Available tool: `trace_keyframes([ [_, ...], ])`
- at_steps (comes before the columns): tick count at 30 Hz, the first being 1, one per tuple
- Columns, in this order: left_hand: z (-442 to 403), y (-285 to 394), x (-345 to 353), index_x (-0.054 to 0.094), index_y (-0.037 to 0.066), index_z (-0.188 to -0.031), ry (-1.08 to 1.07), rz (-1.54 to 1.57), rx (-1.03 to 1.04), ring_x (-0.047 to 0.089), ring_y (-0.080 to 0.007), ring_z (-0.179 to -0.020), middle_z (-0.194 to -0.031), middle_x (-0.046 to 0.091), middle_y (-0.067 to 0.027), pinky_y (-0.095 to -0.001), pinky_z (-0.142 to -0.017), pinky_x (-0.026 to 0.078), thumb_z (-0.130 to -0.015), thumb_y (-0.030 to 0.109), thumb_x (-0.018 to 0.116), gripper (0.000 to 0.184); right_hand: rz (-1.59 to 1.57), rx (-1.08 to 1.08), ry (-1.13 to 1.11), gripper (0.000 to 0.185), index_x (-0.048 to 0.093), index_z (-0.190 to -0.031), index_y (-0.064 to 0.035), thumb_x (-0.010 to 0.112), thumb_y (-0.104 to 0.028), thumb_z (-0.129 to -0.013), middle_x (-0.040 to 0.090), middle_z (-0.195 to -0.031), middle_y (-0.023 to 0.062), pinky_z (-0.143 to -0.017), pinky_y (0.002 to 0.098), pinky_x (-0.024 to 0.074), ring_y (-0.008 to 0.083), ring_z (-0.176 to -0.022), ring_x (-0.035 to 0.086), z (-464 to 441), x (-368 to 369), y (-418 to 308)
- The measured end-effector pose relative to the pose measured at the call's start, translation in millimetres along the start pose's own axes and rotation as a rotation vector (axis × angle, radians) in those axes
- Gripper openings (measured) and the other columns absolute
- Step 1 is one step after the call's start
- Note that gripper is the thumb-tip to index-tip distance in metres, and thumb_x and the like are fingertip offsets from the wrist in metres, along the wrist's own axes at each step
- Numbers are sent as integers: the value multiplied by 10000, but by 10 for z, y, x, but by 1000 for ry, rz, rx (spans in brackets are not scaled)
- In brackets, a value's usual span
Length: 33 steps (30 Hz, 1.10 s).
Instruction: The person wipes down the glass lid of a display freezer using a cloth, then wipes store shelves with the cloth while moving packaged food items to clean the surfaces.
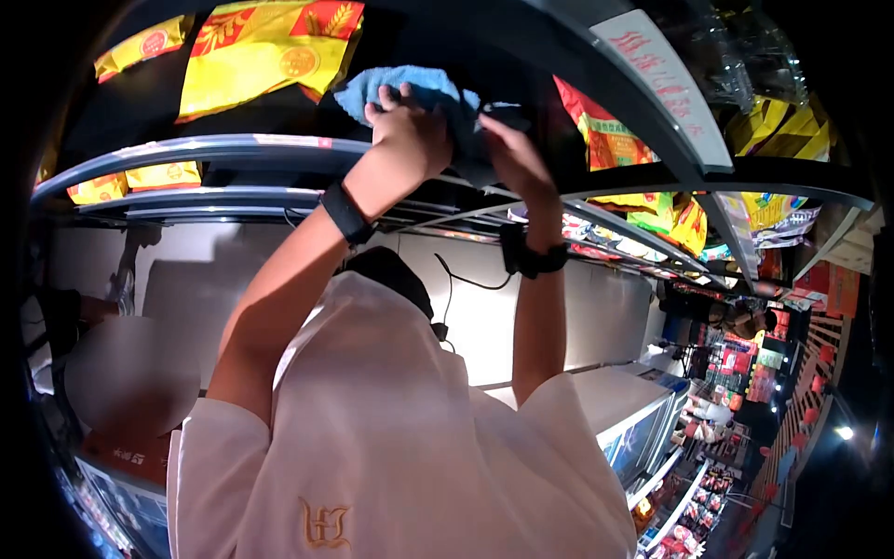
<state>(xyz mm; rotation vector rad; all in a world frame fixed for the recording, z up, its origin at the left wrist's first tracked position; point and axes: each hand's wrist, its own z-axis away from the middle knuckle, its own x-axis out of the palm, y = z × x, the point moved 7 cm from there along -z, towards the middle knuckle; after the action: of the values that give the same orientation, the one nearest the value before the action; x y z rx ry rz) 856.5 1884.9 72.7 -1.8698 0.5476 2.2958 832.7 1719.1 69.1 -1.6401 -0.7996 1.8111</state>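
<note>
My left hand [410,135] is on a light blue cloth [405,82], its fingers curled over the cloth against a dark shelf. To its right, my right hand [519,158] is blurred, with one finger pointing toward the cloth's right end. Dark grey material [473,154] lies between the two hands; I cannot make out what it is or whether my right hand grips it. A large yellow and red bag [270,61] stands on the shelf left of the cloth. Black bands circle both my wrists.
A curved metal shelf edge [251,143] runs below my left hand. Red packets [610,130] stand to the right, beside a white sign [663,84] with red writing. More yellow bags [166,174] sit on a lower shelf. Shop displays and another person appear further off.
</note>
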Motion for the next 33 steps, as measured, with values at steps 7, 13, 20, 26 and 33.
trace_keyframes([
  [7, -271, 35, 77, 467, 398, -1509, -172, -24, -98, 132, -574, -1503, -1692, 130, -215, -761, -1121, 200, -976, 461, 491, 537, 39, -128, 354, 304, 688, -1253, -61, 574, -140, -983, 660, -781, 112, -700, 264, 488, 97, -703, 581, 72, -445, -122],
  [13, -68, 21, 31, 492, 410, -1488, -211, 23, -21, 118, -574, -1506, -1691, 118, -226, -763, -1120, 194, -981, 456, 474, 508, 228, -21, 310, 289, 731, -1161, -89, 546, -200, -969, 704, -805, 180, -721, 314, 521, 235, -719, 704, 226, -300, -45],
  [20, -345, 27, 57, 465, 428, -1503, -210, -4, -102, 66, -556, -1521, -1709, 82, -173, -803, -1094, 155, -934, 511, 556, 582, 362, 123, 185, 488, 612, -1394, -165, 514, -183, -916, 650, -1245, 253, -963, 393, 503, 395, -1136, 653, -350, -255, 350],
  [26, -616, -72, 125, 445, 282, -1548, -132, 83, -105, 44, -611, -1493, -1708, 67, -190, -824, -1075, 125, -913, 445, 600, 673, 355, 8, -87, 354, 678, -1185, -61, 458, -50, -908, 658, -965, 166, -833, 332, 490, 276, -894, 602, -606, -25, 156],
  [33, -106, -168, -38, 599, 339, -1403, -130, 15, 1, 190, -544, -1501, -1678, 202, -187, -725, -1129, 256, -969, 517, 516, 477, 274, 67, -46, 355, 668, -1326, -83, 529, -97, -1000, 745, -1070, 136, -876, 266, 472, 149, -909, 618, -197, -212, 187],
])
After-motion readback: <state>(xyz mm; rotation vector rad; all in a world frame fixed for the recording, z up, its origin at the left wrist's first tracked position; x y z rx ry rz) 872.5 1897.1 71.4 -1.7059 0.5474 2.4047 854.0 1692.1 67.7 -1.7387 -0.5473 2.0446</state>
